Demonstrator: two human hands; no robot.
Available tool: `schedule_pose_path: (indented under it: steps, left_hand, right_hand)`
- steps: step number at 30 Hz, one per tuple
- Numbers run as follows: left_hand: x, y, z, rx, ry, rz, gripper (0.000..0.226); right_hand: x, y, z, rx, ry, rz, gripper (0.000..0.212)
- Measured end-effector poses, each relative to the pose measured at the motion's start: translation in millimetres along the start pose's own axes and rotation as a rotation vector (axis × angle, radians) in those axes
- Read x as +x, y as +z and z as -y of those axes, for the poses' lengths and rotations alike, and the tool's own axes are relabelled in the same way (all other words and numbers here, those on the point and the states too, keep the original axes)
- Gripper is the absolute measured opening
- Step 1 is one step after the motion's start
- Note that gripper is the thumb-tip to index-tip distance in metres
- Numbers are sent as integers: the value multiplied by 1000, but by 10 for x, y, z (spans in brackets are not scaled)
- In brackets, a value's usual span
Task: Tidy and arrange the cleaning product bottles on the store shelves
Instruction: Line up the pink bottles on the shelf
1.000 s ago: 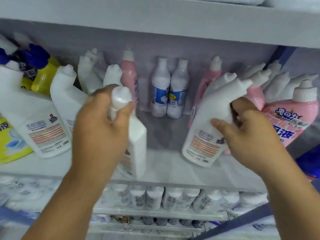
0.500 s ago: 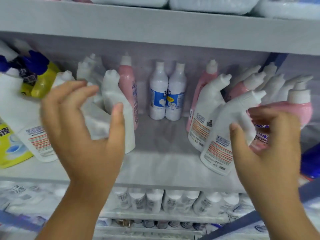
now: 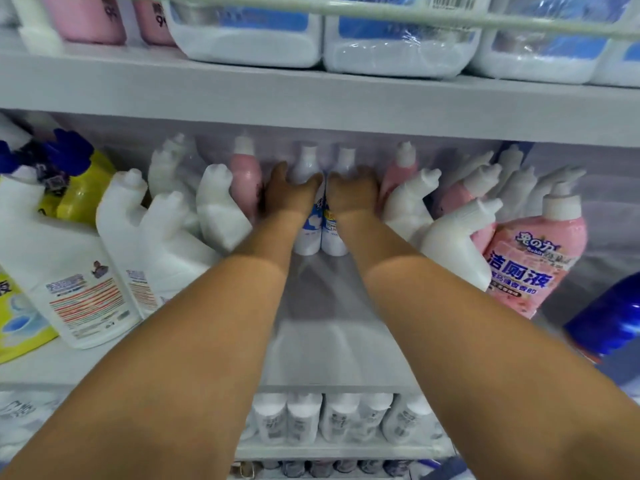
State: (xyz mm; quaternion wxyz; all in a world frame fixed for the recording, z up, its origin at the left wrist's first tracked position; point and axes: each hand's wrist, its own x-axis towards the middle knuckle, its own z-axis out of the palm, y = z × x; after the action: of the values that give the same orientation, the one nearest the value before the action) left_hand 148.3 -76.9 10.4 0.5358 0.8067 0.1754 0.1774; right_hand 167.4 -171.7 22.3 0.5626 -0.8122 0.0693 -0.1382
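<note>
Two upright white bottles stand side by side at the back of the shelf [image 3: 329, 355], straight ahead. The left bottle [image 3: 308, 233] is gripped by the left hand [image 3: 287, 195], the right bottle [image 3: 334, 237] by the right hand [image 3: 353, 194], each equally near.

Pale grey store shelving fills the view, with a thick upper shelf board [image 3: 311, 109] crossing overhead, a middle shelf [image 3: 329, 355] with a grey back panel [image 3: 606, 216] behind it, and a lower tier [image 3: 339, 452] beneath, all evenly, softly lit.
</note>
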Motion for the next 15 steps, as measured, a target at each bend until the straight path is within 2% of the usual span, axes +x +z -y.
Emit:
schedule_pose_path:
  steps: [1, 2, 3, 4, 5, 6, 7, 10, 12, 13, 14, 15]
  left_hand:
    - [36, 17, 22, -16, -5, 2, 72]
    - [44, 40, 43, -37, -11, 1, 55]
    - [41, 71, 65, -63, -3, 13, 25]
    - [-8, 86, 60, -87, 12, 24, 12]
    - [-53, 111, 51, -118, 22, 15, 28]
    - [-88, 129, 65, -158, 45, 26, 35]
    - [-80, 145, 88, -182, 67, 24, 34]
    - [-212, 74, 46, -265, 51, -14, 25]
    - [-363, 68, 55, -313, 53, -49, 34]
    - [-441, 60, 86, -342, 37, -84, 32]
    - [-525, 56, 126, -381, 21, -113, 22]
    - [-592, 58, 184, -371, 24, -139, 22]
  right_hand:
    - [32, 20, -19, 10, 1, 35, 31]
    - [66, 42, -48, 8, -1, 45, 24]
    - [83, 62, -67, 36, -4, 52, 17]
    - [76, 76, -86, -14, -29, 66, 16]
    - [105, 90, -126, -32, -52, 34, 26]
    - [141, 100, -180, -55, -64, 40, 34]
    - [160, 110, -213, -44, -55, 79, 34]
    - [125, 108, -208, -34, 25, 112, 13]
    - [43, 136, -213, -106, 23, 68, 45]
    - [-38, 136, -212, -124, 19, 40, 52]
    - [-120, 134, -221, -132, 12, 31, 50]
    - [-234, 110, -228, -109, -12, 22, 46]
